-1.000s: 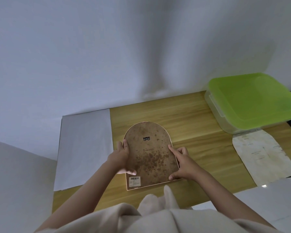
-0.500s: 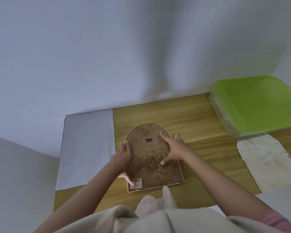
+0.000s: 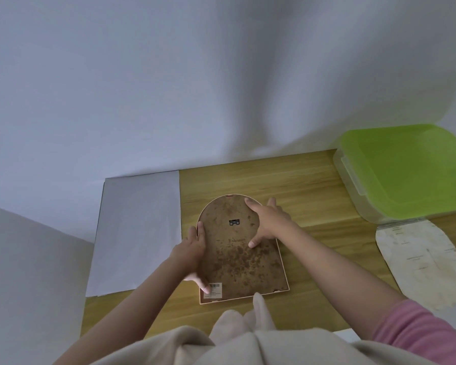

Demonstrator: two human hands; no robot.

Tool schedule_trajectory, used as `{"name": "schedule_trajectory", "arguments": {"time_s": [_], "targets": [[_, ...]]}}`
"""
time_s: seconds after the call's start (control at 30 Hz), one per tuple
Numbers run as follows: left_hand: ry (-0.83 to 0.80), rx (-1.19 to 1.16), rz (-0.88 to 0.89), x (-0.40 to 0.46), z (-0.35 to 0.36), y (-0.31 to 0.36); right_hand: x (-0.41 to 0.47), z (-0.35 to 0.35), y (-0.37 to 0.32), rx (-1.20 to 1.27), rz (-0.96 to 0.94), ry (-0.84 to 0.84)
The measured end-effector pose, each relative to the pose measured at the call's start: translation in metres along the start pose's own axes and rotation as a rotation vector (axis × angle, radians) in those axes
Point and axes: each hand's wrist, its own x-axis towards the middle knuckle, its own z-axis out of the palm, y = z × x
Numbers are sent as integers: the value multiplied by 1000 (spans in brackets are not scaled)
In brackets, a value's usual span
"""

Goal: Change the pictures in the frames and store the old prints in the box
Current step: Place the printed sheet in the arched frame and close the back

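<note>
Two hands on one frame. Our left hand (image 3: 192, 252) grips the left edge of the arched, pale-rimmed picture frame (image 3: 241, 251), fingers along the side and thumb curled onto the near-left corner by the barcode sticker (image 3: 215, 289). Our right hand (image 3: 270, 222) rests spread on the mottled brown backing board (image 3: 248, 264), fingers straight, index tip at the arch's far-right curve, thumb pressing mid-board; it holds nothing.

The frame lies face down at the middle of the light wooden table (image 3: 313, 185), with a small metal hanger (image 3: 234, 222) on the board.

Progress, as we judge it: early. The backing board sits in place, so this frame looks unopened or just reclosed; we cannot tell which. A stained, arched paper print (image 3: 421, 262) lies at the near right, outside the box, possibly an old print awaiting storage. The clear plastic box with green lid (image 3: 403, 169) stands far right, lid on. A plain white sheet (image 3: 137, 233) lies left of the frame.

Remaining: store the print, open the box.
</note>
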Motion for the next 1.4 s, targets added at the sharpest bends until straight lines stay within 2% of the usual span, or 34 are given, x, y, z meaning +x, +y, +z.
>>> {"name": "schedule_trajectory", "arguments": {"time_s": [0.3,0.53,0.63,0.73,0.9,1.0,1.07,1.2,1.4], "targets": [[42,-14,-38,-8,0,4,-6,15,9,89,-12,77],[92,-100,-81,-21,16,12,-52,70,24,320,31,346],[127,-184,-124,-29,24,19,-70,89,21,339,72,372],[154,-344,-164,-35,30,26,-83,99,18,419,129,349],[125,-795,-184,-45,26,19,-87,93,21,735,200,362],[133,-1176,-95,-56,18,12,-90,87,25,866,198,407],[150,-1328,-22,-66,10,12,-92,87,26,928,174,426],[206,-1407,56,-76,-9,20,-99,77,21,914,126,439],[428,-1371,179,-89,-27,40,-99,36,2,733,-10,491]]}}
